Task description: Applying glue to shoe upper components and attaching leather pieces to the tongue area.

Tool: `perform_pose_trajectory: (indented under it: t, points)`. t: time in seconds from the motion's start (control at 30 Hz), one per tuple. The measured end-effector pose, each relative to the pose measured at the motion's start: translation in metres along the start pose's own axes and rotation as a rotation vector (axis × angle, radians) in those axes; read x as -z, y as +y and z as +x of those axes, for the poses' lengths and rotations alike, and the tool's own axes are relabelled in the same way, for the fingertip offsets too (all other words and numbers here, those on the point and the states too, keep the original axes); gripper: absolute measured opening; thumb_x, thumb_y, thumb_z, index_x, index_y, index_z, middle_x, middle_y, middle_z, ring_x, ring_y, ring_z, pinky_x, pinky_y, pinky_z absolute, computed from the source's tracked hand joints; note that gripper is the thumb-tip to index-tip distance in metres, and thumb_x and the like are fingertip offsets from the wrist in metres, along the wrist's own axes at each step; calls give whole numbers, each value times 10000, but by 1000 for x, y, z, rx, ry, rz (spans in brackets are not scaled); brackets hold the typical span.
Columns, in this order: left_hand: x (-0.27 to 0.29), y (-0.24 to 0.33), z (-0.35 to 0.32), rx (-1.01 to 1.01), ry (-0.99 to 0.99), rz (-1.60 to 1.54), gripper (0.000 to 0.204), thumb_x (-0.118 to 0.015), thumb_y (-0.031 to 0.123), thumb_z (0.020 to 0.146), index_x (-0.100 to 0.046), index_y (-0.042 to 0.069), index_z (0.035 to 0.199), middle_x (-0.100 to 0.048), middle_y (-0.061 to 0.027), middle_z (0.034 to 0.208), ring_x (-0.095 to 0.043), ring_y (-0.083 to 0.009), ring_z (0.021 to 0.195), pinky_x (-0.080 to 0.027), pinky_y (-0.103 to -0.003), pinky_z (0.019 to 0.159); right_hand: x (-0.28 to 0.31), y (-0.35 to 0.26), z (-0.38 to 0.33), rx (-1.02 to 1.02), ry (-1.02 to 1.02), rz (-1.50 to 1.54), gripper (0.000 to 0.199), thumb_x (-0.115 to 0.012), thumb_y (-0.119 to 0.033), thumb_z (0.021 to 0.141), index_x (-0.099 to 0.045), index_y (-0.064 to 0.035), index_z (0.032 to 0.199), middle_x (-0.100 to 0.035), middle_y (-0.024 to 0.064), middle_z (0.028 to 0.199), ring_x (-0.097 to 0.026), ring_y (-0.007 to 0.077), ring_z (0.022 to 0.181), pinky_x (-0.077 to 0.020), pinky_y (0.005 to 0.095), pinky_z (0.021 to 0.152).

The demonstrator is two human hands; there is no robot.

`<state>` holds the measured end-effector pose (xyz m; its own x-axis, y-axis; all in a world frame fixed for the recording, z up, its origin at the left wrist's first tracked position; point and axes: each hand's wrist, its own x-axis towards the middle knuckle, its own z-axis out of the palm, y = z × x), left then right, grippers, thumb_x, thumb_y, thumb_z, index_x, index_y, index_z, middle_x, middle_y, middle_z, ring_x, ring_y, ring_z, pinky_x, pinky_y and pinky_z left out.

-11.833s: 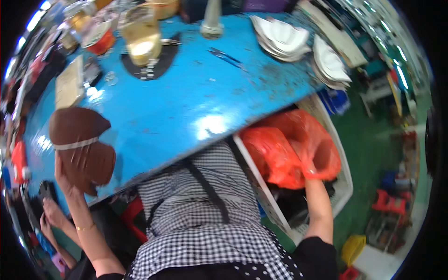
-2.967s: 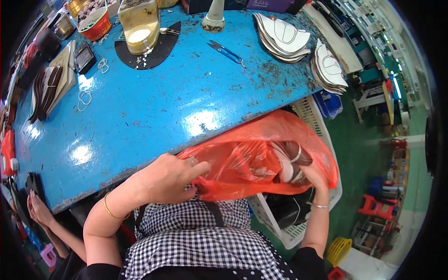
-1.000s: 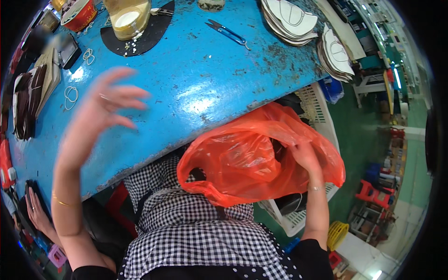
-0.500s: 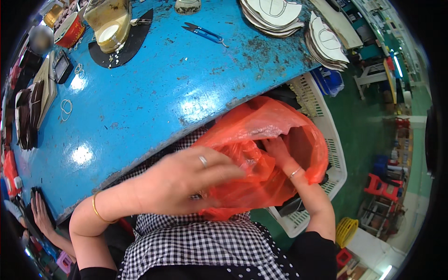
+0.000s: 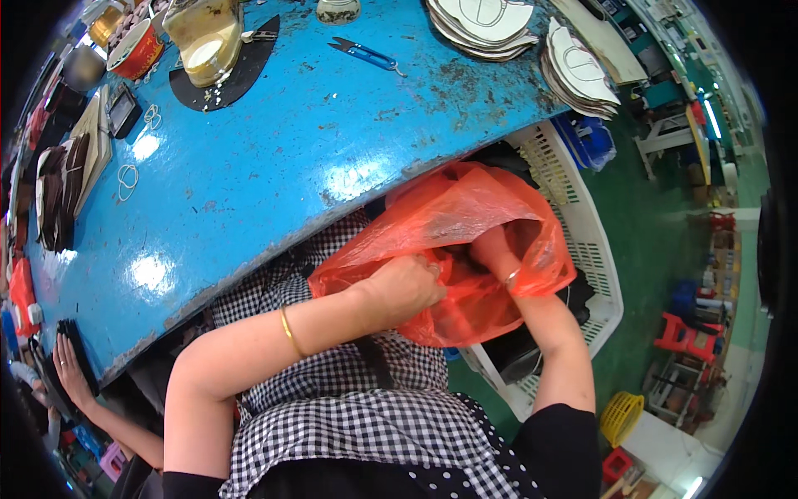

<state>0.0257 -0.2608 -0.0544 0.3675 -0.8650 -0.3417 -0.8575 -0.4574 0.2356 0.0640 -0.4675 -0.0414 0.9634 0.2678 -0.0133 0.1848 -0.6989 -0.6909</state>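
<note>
An orange plastic bag (image 5: 465, 216) sits in my lap below the edge of the blue worktable (image 5: 274, 158). My left hand (image 5: 403, 287) grips the bag's near rim and holds it open. My right hand (image 5: 490, 249) reaches down inside the bag; its fingers are hidden by the plastic, so what they touch cannot be seen.
A white slatted plastic crate (image 5: 582, 241) stands at my right, under the bag. On the table lie blue snips (image 5: 366, 54), stacks of white cut pieces (image 5: 573, 71), a yellow glue pot (image 5: 204, 41) on a black mat, and brown pieces (image 5: 54, 195) at the left. Another person's hand (image 5: 71, 374) is at lower left.
My left hand came down from above the table and took hold of the bag's rim. My right hand has pushed deeper into the bag.
</note>
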Motion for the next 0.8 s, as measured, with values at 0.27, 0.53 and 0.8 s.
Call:
perform_pose_trajectory:
  t: [0.27,0.53,0.8]
  points:
    - [6,-6,-12,-92,196,129,182,-586,193,893,-735,189,996,-663,-39,963,-629,-213,941,-417,-382,904,34,145,40,-142,-634,-600,625,-749,-136,680,-624,-67,1288,-646,206,1270,-636,312,1151,-508,417,968]
    - [-19,-4,-4,-79,268,229,185,-596,188,876,-748,164,978,-696,-63,1009,-649,-243,1015,-473,-404,927,92,142,-47,27,-765,-139,787,-795,-214,711,-498,-52,1421,-529,216,1430,-507,311,1329,-412,392,1102]
    - [-30,-6,2,-91,233,76,181,-614,162,838,-760,107,931,-733,-98,985,-708,-240,930,-539,-340,864,15,67,-38,-8,-881,56,1130,-836,-422,718,-225,15,1562,-325,227,1587,-259,295,1507,-206,364,1236]
